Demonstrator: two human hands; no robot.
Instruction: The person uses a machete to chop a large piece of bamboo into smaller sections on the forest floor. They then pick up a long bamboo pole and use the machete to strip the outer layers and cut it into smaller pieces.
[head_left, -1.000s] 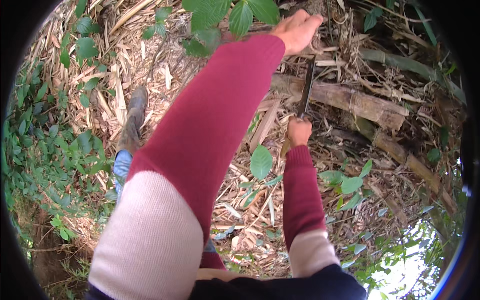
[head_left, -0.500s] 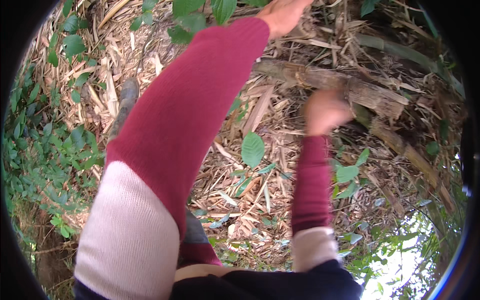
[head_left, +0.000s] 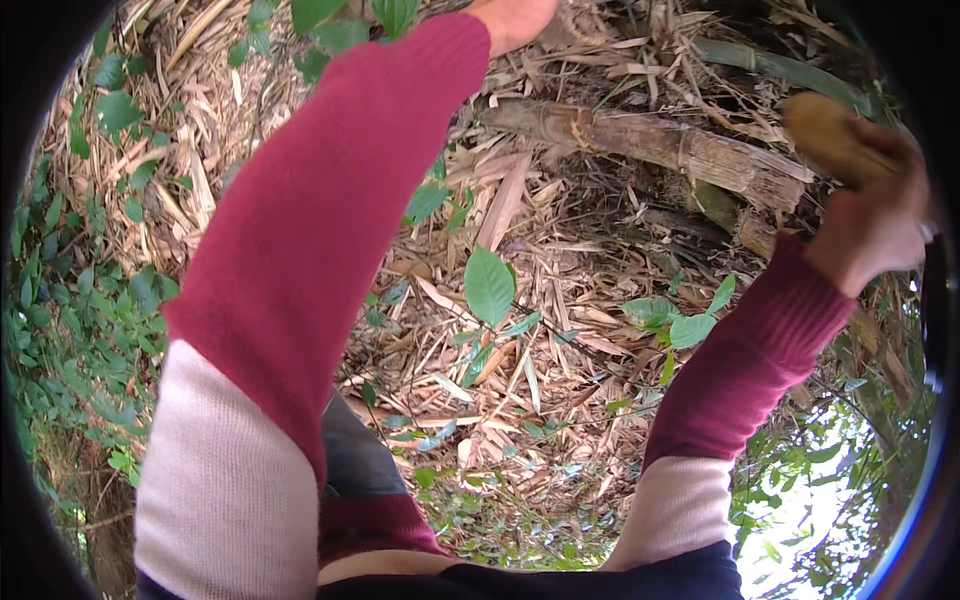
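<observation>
My right hand [head_left: 870,225] is raised at the far right, its fingers closed round a tan-brown, rounded, wooden-looking object [head_left: 835,140]. Motion blurs it, and its exact kind cannot be made out. Left of that hand, apart from it, lies a thick, dry bamboo stem [head_left: 650,145] with a split, frayed right end. My left arm reaches up to the top edge, where only the back part of my left hand [head_left: 515,22] shows. Its fingers are cut off by the picture's edge, so what it touches is hidden.
Dry bamboo sheaths and leaf litter [head_left: 520,380] cover the ground. A green bamboo stem [head_left: 780,72] curves behind the dry one. Small leafy plants [head_left: 490,287] grow between my arms, and denser foliage [head_left: 80,300] stands at the left.
My right hand has swung right from over the dry bamboo stem, and the brown object in it now shows. My left arm appears slightly further left.
</observation>
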